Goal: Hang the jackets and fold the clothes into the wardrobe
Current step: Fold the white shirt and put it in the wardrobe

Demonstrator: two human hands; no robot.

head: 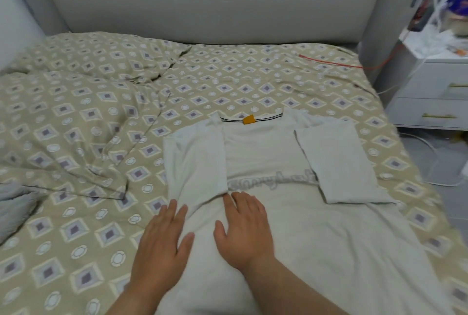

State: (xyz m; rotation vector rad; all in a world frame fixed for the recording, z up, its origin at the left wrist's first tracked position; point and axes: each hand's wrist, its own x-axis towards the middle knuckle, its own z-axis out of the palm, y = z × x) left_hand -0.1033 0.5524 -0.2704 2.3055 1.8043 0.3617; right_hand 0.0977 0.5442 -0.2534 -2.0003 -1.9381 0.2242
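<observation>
Shirt [266,152]: lower part runs out past bottom edge, hem not seen. Chest lettering [271,183]: right end under folded sleeve [336,162], rest unreadable. Nightstand [435,87]: cut by right edge, items on top blurred. Grey cloth [15,203]: cut by left edge, kind unclear

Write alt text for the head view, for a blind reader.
The left hand and the right hand lie flat on a pale grey long-sleeved shirt spread on a beige diamond-patterned bed cover; both sleeves are folded inward.
</observation>
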